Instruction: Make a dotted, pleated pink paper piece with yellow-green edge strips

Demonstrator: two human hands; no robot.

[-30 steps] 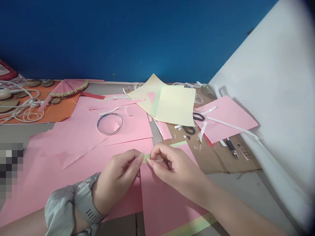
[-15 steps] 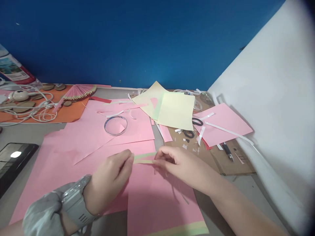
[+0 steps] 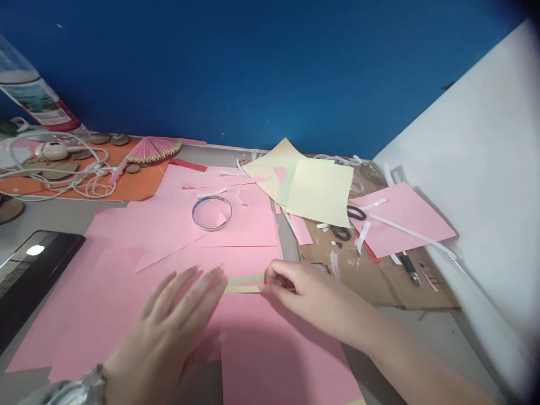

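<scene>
Yellow-and-green edge strip [image 3: 242, 289] of the pink sheet [image 3: 287, 360], on the near layers; its right part is pinched between the thumb and fingers of the right hand [image 3: 265, 281]. Left hand [image 3: 181, 309]: open, blurred, near the strip's left end.

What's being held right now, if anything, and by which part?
The pale yellow strip, pinched by the fingertips of the right hand at the right end of its visible stretch. The left hand is open, apparently holding nothing.
</scene>
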